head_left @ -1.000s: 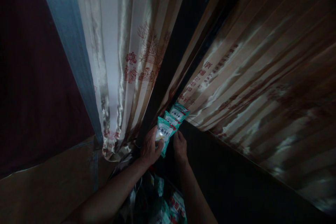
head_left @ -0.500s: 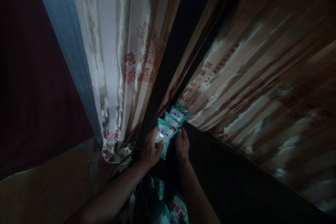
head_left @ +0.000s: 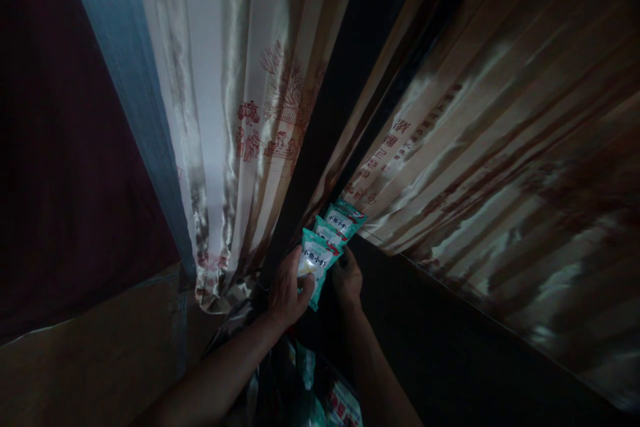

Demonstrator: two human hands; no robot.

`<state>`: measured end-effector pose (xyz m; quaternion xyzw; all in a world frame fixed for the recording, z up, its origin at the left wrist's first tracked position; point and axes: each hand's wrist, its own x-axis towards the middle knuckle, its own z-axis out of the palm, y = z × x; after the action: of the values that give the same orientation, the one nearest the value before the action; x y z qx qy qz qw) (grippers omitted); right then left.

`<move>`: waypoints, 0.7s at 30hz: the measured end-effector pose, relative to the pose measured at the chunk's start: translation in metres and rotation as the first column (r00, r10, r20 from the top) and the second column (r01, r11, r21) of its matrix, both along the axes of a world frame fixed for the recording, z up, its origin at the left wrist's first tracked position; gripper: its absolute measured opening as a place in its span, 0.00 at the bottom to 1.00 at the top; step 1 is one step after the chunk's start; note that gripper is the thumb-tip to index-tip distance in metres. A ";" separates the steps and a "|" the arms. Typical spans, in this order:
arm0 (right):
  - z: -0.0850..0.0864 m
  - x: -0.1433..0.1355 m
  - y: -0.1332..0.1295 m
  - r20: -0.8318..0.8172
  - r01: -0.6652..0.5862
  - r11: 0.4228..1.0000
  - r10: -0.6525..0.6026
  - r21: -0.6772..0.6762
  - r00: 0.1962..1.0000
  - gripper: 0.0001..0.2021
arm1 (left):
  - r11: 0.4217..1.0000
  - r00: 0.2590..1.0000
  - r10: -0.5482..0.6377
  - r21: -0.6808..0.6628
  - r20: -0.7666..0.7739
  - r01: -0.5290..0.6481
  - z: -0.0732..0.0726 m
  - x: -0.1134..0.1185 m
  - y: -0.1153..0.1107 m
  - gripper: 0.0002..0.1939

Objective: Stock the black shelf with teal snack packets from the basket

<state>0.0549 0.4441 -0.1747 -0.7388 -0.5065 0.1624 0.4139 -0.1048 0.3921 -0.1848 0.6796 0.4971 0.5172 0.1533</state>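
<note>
Clock centred on front pkt.

1. Front pkt [head_left: 320, 265]: green/white, dark lettering, tilted slightly, lit patch on its face; at hub, betw. the two hands.
2. Mid. pkt [head_left: 329, 233]: same type, betw. 12 & 1, lower part hidden behind front pkt.
3. Rear pkt [head_left: 345, 215]: same type, approx. 1 o'clock, lower part behind mid. pkt. The three form a stepped row; whether joined, can't tell.
4. L hand [head_left: 289, 290]: approx. 8 o'clock. Grasping front pkt by its left edge: thumb laid across the face, pointing approx. 1 o'clock; fingers run up along the edge, tips partly hidden behind. Forearm extends twd. 8, wrist nearly straight.
5. R hand [head_left: 349, 278]: betw. 3 & 4, just beside pkts' right side. Fingers bent, pointing approx. 11 to 12; forearm drops twd. 5. Grip: can't tell, too dark, incl. whether it touches a pkt.
6. More pkts [head_left: 345, 405]: approx. 5 to 6, betw. forearms, green & red/white, dim, partly hidden.
7. Printed curtain [head_left: 235, 67]: pale, pleated, red figures & tree, betw. 10 & 11.
8. Second curtain [head_left: 465, 167]: tan, red characters, approx. 2.
9. Dark post [head_left: 340, 80]: 12 to 1, betw. curtains.
10. Blue strip [head_left: 133, 80]: approx. 10.
11. Maroon cloth [head_left: 65, 180]: betw. 9 & 10.
</note>
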 end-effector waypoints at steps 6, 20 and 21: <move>-0.008 0.003 -0.001 0.020 0.019 1.000 -0.019 0.008 1.000 0.26 | 1.000 1.000 -0.016 -0.014 -0.009 0.016 0.002 -0.001 -0.001 0.28; 0.002 0.000 -0.023 0.002 -0.012 0.998 0.012 0.056 1.000 0.29 | 0.998 1.000 -0.003 0.068 -0.030 0.005 0.001 -0.002 -0.001 0.29; 0.003 -0.001 -0.029 0.011 0.003 0.997 -0.004 0.071 1.000 0.29 | 0.998 1.000 -0.007 0.065 -0.031 0.009 0.001 -0.002 -0.002 0.29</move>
<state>0.0541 0.4155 -0.1716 -0.7253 -0.5129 0.1395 0.4375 -0.1067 0.3906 -0.1838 0.6941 0.4794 0.5221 0.1257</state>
